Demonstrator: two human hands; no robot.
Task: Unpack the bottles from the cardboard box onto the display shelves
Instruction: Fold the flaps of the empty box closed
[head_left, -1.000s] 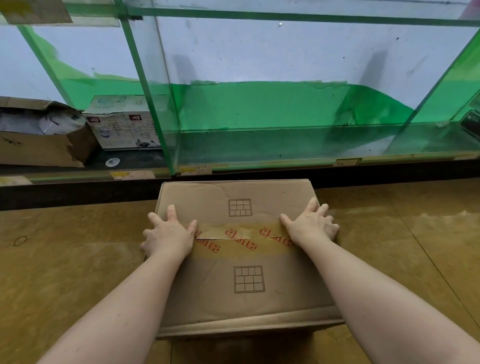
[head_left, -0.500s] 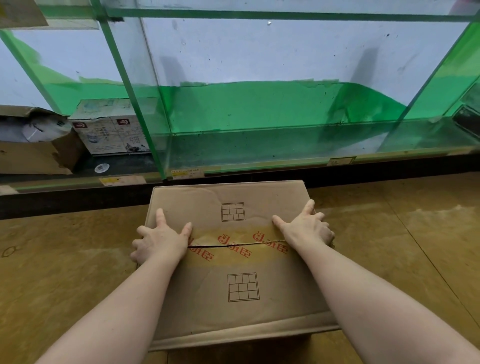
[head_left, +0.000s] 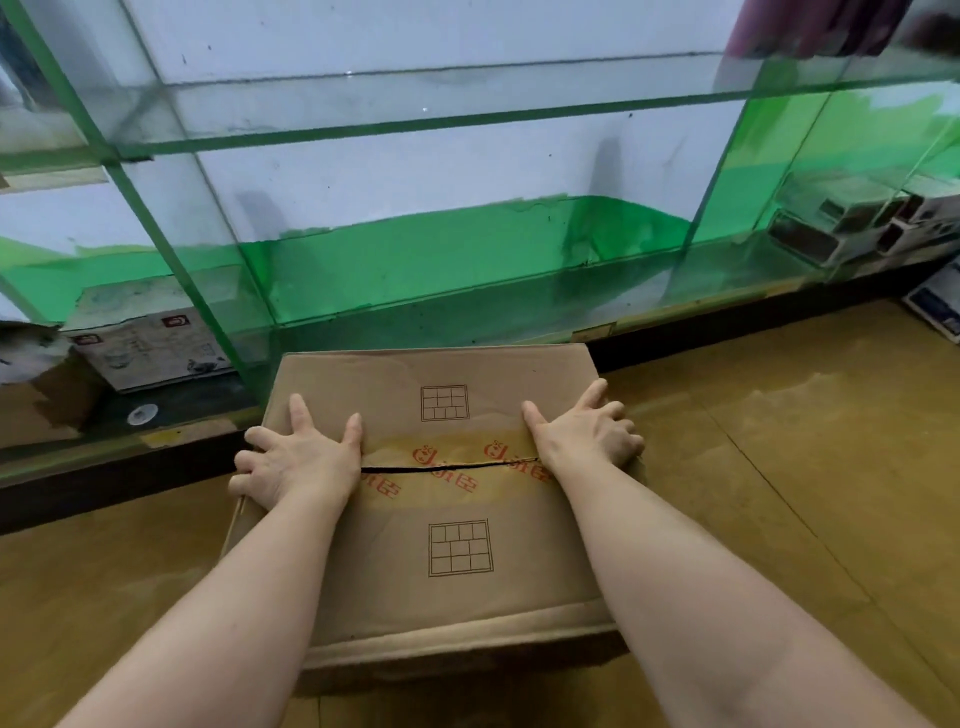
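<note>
Cardboard box (head_left: 452, 519) on floor under both palms; left hand (head_left: 301, 457), right hand (head_left: 584, 434) fingers splayed, gripping nothing; seam split between thumbs; likely heavy, bottles fragile; lift 2 flaps there.

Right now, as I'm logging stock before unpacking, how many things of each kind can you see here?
Sealed cardboard box under the hands, tape splitting: 1
Printed cartons on the left shelf: 1
Open torn carton at far left: 1
Small boxes on the right shelf: about 3, blurred
Bottles: 0 visible
Total: about 6
</note>
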